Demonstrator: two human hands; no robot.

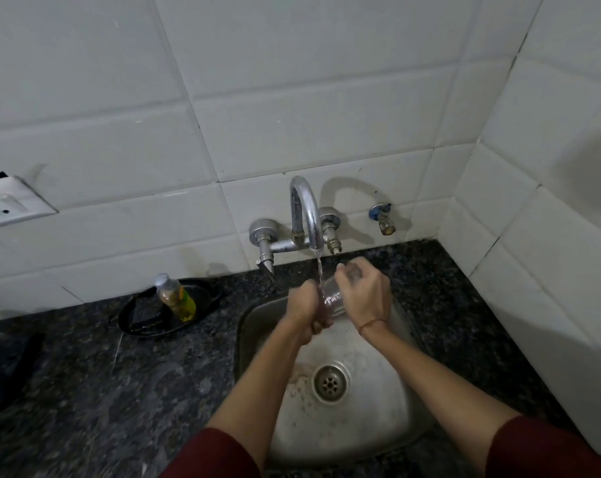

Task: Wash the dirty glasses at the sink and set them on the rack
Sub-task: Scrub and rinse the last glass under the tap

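A clear glass is held over the steel sink, under a thin stream of water from the chrome tap. My left hand grips the glass from the left, fingers curled around its lower part. My right hand wraps the glass from the right and covers most of it. Only a wet middle strip of the glass shows between the hands. No rack is in view.
A small bottle of yellow-green liquid stands on a black oval tray left of the sink on the dark granite counter. A dark object lies at the far left. A wall socket and a small valve sit on the tiles.
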